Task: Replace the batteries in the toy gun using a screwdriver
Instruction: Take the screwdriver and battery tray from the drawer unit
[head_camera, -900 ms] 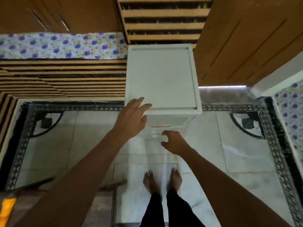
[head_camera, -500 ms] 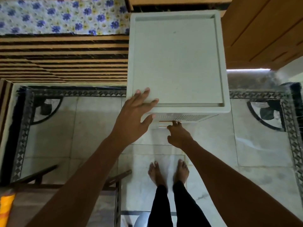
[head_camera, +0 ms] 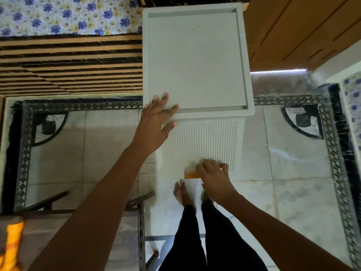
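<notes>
Pressed left grip (head_camera: 154,124) flat and wide on cabinet (head_camera: 197,61); curled right grip (head_camera: 214,177) round orange handle (head_camera: 190,175); probably risked tipping cabinet by tugging hard.

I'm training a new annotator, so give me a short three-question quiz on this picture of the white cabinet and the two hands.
1. True or false: the left hand rests on the front left corner of the white cabinet top.
2. The right hand grips: A) the cabinet's top rim, B) the orange handle low on the ribbed front, C) a loose battery.
3. Fill in: the person's feet are ____.

Key: 1 true; 2 B; 3 bare.
</notes>
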{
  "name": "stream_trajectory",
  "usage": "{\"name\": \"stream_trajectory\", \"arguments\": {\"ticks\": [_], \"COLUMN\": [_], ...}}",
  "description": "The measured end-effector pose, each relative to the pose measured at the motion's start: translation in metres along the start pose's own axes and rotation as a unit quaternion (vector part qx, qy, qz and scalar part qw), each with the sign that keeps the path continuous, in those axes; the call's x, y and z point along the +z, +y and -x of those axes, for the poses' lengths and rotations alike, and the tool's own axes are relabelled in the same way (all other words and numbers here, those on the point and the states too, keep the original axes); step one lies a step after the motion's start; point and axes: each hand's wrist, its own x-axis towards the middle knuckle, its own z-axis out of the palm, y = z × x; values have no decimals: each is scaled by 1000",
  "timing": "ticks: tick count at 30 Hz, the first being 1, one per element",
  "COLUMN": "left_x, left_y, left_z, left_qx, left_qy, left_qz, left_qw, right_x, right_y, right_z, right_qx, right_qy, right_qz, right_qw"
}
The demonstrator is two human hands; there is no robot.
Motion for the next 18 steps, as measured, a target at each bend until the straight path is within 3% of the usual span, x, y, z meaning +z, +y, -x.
{"name": "stream_trajectory", "arguments": {"ticks": [4,7,18], "left_x": [3,6,13], "left_y": [6,7,16], "left_z": [1,3,1], "left_qx": [-24,-26,-58], "left_qy": [5,9,29], "left_qz": [1,-2,-11], "left_qw": [1000,1000,998], "right_x": [-26,-47,-70], "right_y": [-19,-22,3], "right_z": [33,42,-54], "right_qx": [-6,-19,68], "right_qy": [178,253,379], "right_qz": [-64,-73,5], "right_qw": [982,965,923]}}
